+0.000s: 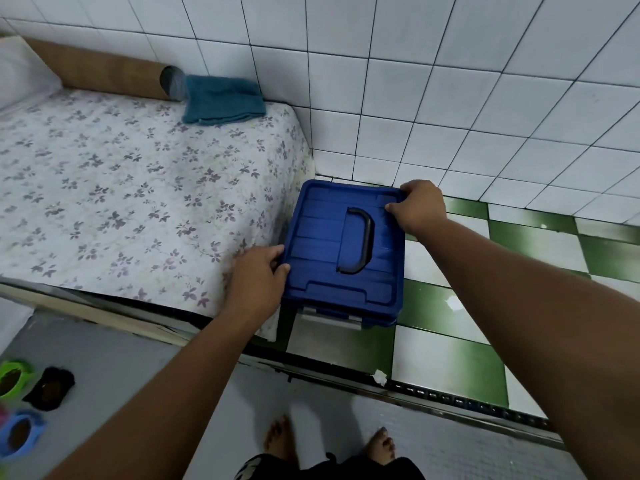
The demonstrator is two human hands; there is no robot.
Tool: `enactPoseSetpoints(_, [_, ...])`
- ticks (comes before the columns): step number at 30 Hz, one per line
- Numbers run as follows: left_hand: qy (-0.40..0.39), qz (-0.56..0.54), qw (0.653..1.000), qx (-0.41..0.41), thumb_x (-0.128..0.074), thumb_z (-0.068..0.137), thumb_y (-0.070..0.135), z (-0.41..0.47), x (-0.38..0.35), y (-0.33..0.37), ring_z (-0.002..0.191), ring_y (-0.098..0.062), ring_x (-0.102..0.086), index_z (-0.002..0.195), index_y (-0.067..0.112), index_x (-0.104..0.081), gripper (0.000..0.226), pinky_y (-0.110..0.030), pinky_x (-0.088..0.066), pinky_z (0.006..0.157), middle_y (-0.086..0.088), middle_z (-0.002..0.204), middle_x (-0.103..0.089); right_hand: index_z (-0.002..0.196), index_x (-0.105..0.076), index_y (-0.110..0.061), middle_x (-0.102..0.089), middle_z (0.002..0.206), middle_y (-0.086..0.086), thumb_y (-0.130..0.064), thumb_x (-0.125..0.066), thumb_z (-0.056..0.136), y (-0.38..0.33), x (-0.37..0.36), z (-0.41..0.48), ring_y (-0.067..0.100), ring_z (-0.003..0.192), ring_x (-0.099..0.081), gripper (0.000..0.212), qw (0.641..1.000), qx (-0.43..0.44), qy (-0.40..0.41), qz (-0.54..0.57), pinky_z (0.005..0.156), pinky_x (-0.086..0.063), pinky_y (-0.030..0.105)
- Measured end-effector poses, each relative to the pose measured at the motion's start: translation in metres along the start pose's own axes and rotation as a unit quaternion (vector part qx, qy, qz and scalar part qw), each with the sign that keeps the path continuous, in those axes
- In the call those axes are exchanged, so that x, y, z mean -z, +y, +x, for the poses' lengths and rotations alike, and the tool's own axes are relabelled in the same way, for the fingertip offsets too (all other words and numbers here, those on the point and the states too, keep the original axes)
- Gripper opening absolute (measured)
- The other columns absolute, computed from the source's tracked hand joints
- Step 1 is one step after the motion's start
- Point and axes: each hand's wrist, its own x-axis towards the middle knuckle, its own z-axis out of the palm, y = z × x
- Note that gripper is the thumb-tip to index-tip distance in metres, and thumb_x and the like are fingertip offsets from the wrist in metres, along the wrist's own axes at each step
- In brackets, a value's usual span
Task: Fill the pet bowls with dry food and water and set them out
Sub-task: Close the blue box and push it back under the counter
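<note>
A storage box with a blue lid and a black handle stands on the green and white floor beside the mattress. My left hand grips the lid's near left edge. My right hand grips its far right corner. A clear latch shows on the box's front. At the lower left, three pet bowls sit on the grey floor: a green one, a black one and a blue one, each with brown dry food inside.
A mattress with a flowered sheet fills the left, with a teal towel, a brown bolster and a white pillow at its far end. White tiled walls rise behind. A metal door track crosses the floor near my bare feet.
</note>
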Motion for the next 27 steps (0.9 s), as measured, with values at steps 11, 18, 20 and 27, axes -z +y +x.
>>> enactPoseSetpoints(11, [-0.014, 0.018, 1.000, -0.020, -0.062, 0.102, 0.015, -0.003, -0.007, -0.014, 0.113, -0.009, -0.053, 0.145, 0.010, -0.055, 0.044, -0.016, -0.038, 0.096, -0.009, 0.139, -0.060, 0.133, -0.060, -0.007, -0.061, 0.131, 0.014, -0.029, -0.074, 0.088, 0.014, -0.007, -0.001, 0.031, 0.119, -0.059, 0.053, 0.998, 0.014, -0.025, -0.061, 0.098, -0.048, 0.034])
enactPoseSetpoints(18, [-0.031, 0.016, 0.999, -0.016, -0.063, 0.101, 0.015, 0.006, -0.009, -0.017, 0.126, -0.020, -0.056, 0.141, 0.007, -0.058, 0.041, -0.018, -0.036, 0.101, -0.009, 0.141, -0.058, 0.123, -0.064, 0.001, -0.059, 0.127, 0.020, -0.025, -0.068, 0.093, 0.007, -0.006, 0.003, 0.033, 0.115, -0.059, 0.040, 0.985, 0.032, -0.063, -0.154, 0.092, -0.048, 0.033])
enactPoseSetpoints(20, [-0.036, 0.033, 0.998, -0.033, -0.065, 0.100, 0.015, 0.011, -0.007, -0.019, 0.124, -0.021, -0.057, 0.138, 0.005, -0.060, 0.040, -0.018, -0.037, 0.100, -0.011, 0.139, -0.057, 0.108, -0.065, 0.002, -0.059, 0.122, 0.021, -0.027, -0.069, 0.091, -0.001, -0.002, 0.011, 0.035, 0.112, -0.059, 0.035, 0.971, 0.052, -0.090, -0.216, 0.085, -0.047, 0.033])
enactPoseSetpoints(27, [-0.034, 0.164, 0.955, -0.246, -0.063, 0.086, -0.019, 0.006, -0.018, -0.026, 0.122, -0.037, -0.054, 0.144, 0.000, -0.053, 0.062, -0.042, -0.053, 0.103, -0.024, 0.139, -0.052, 0.140, -0.045, -0.002, -0.045, 0.142, 0.023, -0.010, -0.076, 0.081, -0.036, -0.001, 0.027, 0.040, 0.126, -0.051, 0.067, 0.948, 0.086, -0.156, -0.262, 0.102, -0.049, 0.041])
